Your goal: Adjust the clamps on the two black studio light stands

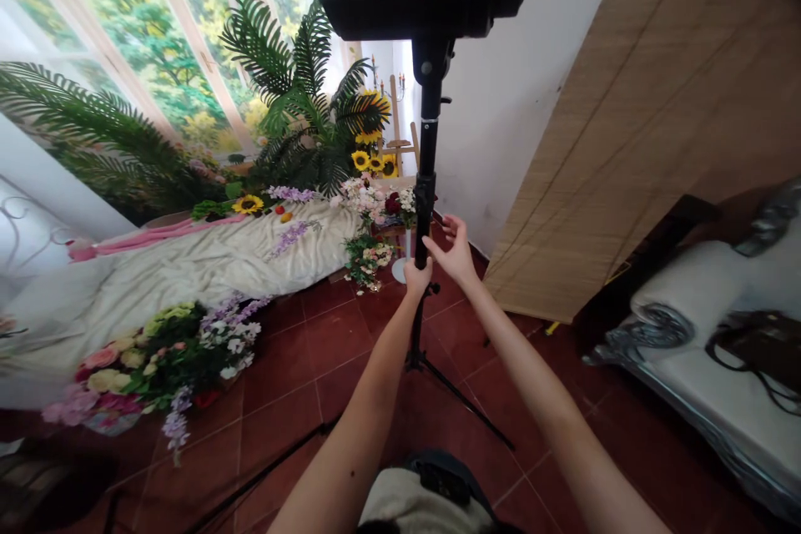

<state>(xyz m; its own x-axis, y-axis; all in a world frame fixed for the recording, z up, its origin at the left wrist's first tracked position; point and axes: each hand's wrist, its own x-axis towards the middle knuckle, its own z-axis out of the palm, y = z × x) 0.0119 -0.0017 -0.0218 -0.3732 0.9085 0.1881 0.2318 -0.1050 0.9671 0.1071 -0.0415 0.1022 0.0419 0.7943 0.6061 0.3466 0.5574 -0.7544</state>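
A black light stand (427,150) rises upright in front of me, its tripod legs spread on the floor. On its top sits a black studio light (431,4) with a red label reading ZHEYU. My left hand (418,275) is wrapped round the lower pole, below a thicker black collar (425,193). Just right of the pole, my right hand (455,252) has its fingers apart and curved, with the thumb close to the pole. Whether that thumb touches the pole I cannot tell. A small black knob (433,289) juts out beneath my left hand.
Left stands a cloth-draped surface (206,254) with a flower arrangement (138,359) before it. Palm fronds (300,92) and sunflowers (374,160) stand behind. A hanging woven blind (563,158) and a white sofa (707,350) with a dark bag (760,350) are right. Another thin black leg (269,471) crosses the tiles.
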